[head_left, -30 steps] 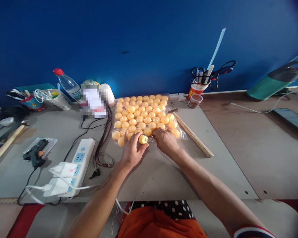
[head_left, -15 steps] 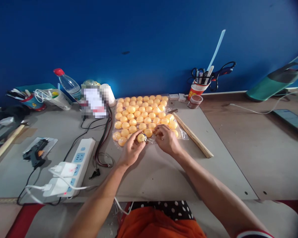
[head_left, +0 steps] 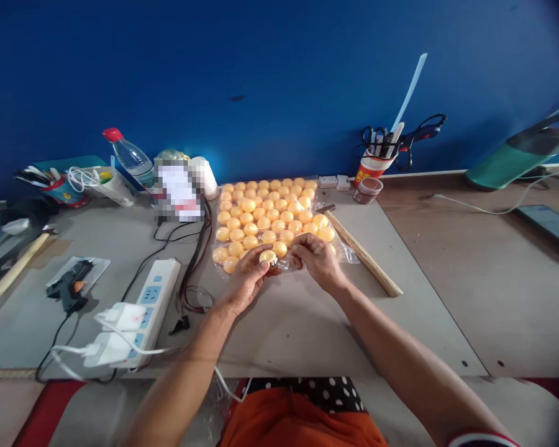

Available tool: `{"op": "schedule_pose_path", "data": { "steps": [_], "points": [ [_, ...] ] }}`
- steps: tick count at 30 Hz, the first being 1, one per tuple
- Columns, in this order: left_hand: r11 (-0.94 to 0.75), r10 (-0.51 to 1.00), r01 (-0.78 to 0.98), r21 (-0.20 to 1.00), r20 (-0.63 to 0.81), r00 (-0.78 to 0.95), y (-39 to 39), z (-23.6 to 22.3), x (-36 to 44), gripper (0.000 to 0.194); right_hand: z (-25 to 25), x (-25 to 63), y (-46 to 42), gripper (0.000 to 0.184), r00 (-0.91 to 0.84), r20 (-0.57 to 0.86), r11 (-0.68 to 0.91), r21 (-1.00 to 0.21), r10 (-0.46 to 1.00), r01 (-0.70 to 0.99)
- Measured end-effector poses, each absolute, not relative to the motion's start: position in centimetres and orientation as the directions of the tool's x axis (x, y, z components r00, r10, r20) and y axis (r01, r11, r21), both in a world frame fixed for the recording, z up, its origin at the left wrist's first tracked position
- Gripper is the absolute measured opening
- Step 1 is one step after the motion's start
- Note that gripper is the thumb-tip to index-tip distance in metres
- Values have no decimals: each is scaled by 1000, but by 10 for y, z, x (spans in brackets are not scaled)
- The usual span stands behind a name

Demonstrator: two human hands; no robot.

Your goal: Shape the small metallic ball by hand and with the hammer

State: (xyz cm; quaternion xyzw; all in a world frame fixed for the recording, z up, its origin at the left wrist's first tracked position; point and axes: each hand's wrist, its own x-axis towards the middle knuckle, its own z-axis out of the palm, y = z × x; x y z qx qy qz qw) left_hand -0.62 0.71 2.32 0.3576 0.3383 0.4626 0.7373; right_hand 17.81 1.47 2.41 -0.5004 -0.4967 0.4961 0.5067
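Note:
My left hand is closed around a small round piece with a pale yellow top and a shiny, dark-speckled rim. Beside it, my right hand is raised with thumb and fingertips pressed together. Whatever lies between those fingertips is too small to make out. Just beyond both hands, rows of orange balls, like table tennis balls, lie in clear plastic wrapping. The near edge of the wrapping is partly hidden behind my hands.
A hammer with a wooden handle lies right of the balls. On the left are a power strip with chargers, cables and a glue gun. A cup of scissors, a small tub and a bottle line the blue wall.
The round piece in my left hand has tilted, showing more of its shiny rim. My right hand has shifted slightly, its fingertips drawn closer together. The view has moved a little.

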Motion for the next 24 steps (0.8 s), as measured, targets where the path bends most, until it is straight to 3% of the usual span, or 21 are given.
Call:
{"op": "schedule_pose_path", "data": {
  "steps": [5, 9, 16, 24],
  "points": [
    [373, 904, -477, 796, -198, 378, 8, 25, -8, 56, 30, 176, 13, 24, -93, -34, -54, -974, 995, -220],
    [388, 907, -497, 776, -227, 354, 10, 23, -9, 64, 34, 175, 10, 22, -150, -103, -149, -928, 983, -341],
    [390, 905, -475, 789, -233, 356, 11, 16, -9, 61, 32, 171, 6, 21, -202, -70, -134, -937, 977, -322],
    [376, 912, -466, 801, -231, 339, 11, 15, -7, 50, 30, 169, 4, 11, -178, -21, -55, -980, 984, -189]
  ]
}}
